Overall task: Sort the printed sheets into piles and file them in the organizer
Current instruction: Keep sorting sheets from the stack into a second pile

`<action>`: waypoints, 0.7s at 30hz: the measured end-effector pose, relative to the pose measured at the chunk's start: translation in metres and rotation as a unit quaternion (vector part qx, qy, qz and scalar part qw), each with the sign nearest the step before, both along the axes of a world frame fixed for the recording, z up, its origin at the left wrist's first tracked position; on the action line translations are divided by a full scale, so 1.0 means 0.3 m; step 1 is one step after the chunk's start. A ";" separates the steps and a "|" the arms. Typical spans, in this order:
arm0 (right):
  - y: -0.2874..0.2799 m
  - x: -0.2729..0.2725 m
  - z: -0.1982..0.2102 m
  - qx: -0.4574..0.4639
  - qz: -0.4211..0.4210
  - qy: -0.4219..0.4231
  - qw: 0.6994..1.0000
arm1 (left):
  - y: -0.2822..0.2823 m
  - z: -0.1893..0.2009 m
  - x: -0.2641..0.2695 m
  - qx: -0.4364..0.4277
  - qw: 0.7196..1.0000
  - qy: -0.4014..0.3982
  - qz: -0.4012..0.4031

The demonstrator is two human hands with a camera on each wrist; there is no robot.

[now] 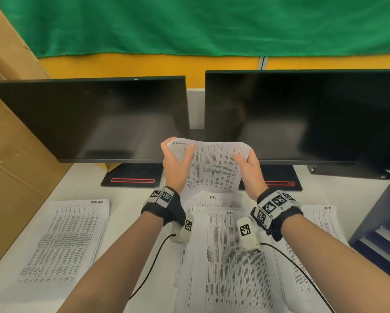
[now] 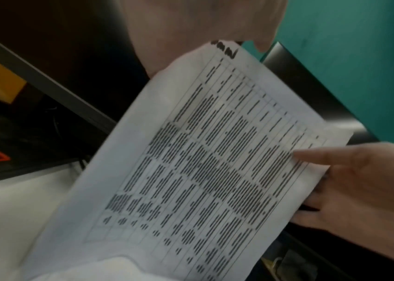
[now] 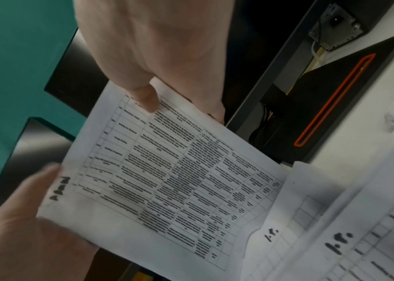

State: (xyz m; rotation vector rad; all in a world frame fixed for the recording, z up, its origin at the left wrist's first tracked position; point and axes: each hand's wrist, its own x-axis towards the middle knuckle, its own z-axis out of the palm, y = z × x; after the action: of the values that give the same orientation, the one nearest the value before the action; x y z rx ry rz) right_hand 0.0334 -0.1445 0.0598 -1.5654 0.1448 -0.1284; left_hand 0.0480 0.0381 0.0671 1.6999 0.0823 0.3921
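Note:
A printed sheet with a dense table is held up in the air, tilted towards me, in front of the two monitors. My left hand pinches its upper left corner, thumb on the printed face. My right hand pinches the upper right edge the same way. The left wrist view shows the sheet with the right hand at its far edge. In the right wrist view the sheet bears a blurred handwritten mark near my left hand.
On the white table lie a left pile, a middle pile and a right pile, each with a handwritten label. A dark blue organizer stands at the right edge. Two dark monitors stand behind; cardboard is at the left.

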 end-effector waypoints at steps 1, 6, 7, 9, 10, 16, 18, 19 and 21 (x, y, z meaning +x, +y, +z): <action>0.000 0.004 -0.012 -0.021 0.000 0.012 1.000 | 0.005 -0.027 -0.001 0.016 1.000 0.005 -0.002; -0.009 0.006 -0.103 -0.138 -0.003 0.069 0.988 | 0.017 -0.141 -0.008 0.024 0.995 0.098 -0.021; -0.011 -0.001 -0.113 -0.143 -0.007 0.082 0.986 | 0.019 -0.169 -0.007 0.037 0.992 0.116 -0.029; -0.017 -0.009 -0.128 -0.137 -0.013 0.105 0.985 | 0.024 -0.223 -0.002 0.064 0.987 0.144 -0.042; -0.019 -0.011 -0.136 -0.129 -0.016 0.114 0.985 | 0.025 -0.245 -0.001 0.076 0.984 0.156 -0.044; -0.013 -0.016 -0.079 -0.066 -0.084 0.014 0.994 | -0.009 -0.159 -0.013 0.093 0.994 0.064 -0.005; -0.026 -0.029 -0.014 -0.019 -0.109 -0.023 0.994 | -0.032 -0.079 -0.019 0.124 0.992 -0.015 -0.009; -0.038 -0.039 0.016 0.006 -0.127 -0.031 0.991 | -0.047 -0.035 -0.028 0.139 0.989 -0.043 -0.021; -0.080 -0.074 0.056 0.034 -0.173 -0.035 0.984 | -0.095 0.043 -0.057 0.125 0.988 -0.065 -0.063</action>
State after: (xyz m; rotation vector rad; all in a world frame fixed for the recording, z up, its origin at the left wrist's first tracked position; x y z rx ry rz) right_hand 0.0114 -0.1686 0.0766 -1.4543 0.3622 -0.4476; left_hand 0.0309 0.0096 0.0801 1.9102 -0.1772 0.4309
